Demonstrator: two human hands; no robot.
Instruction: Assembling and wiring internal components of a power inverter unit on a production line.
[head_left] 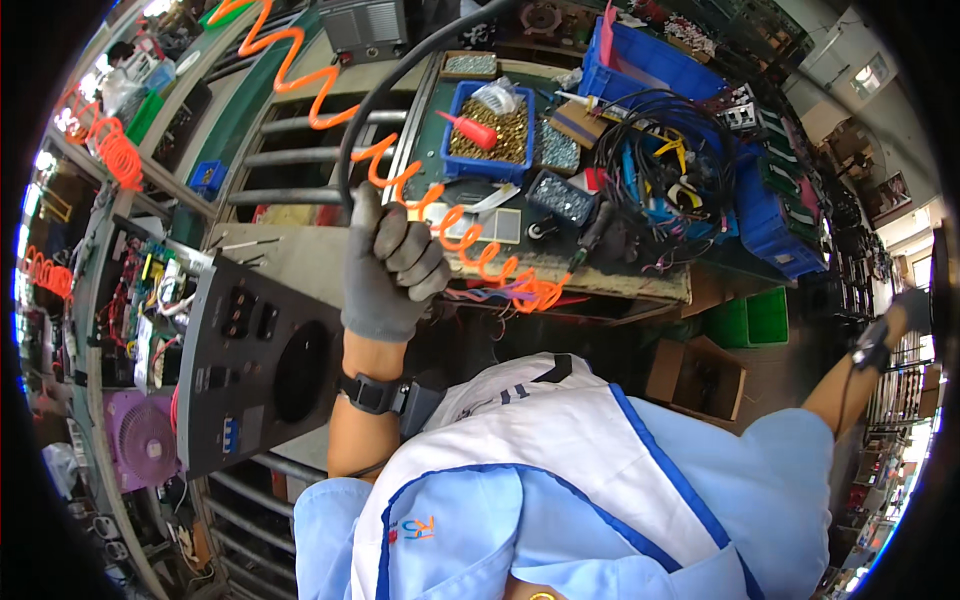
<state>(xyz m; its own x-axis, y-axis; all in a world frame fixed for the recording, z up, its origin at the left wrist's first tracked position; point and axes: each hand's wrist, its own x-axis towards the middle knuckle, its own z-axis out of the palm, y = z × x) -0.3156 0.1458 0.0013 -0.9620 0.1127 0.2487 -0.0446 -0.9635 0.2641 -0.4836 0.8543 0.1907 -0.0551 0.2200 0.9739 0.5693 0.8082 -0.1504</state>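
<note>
My left hand [395,262], in a grey work glove, is raised in a fist around a thick black cable [352,140]. That cable arches up from the fist and out past the top edge. Close beside the knuckles runs a coiled orange air hose [455,235]. Left of my forearm stands a dark grey panel [262,370] with a large round opening and several smaller cut-outs. Far out to the right, my right hand [908,312] is small and dark at the rim of the picture, and its fingers cannot be made out.
Ahead is a workbench with a blue bin [487,165] of brass-coloured fasteners, a red-capped bottle [470,130] and a bundle of black cables [665,160]. A purple fan [145,440] stands at left. Beneath the bench sit a green crate [748,318] and an open carton [695,378].
</note>
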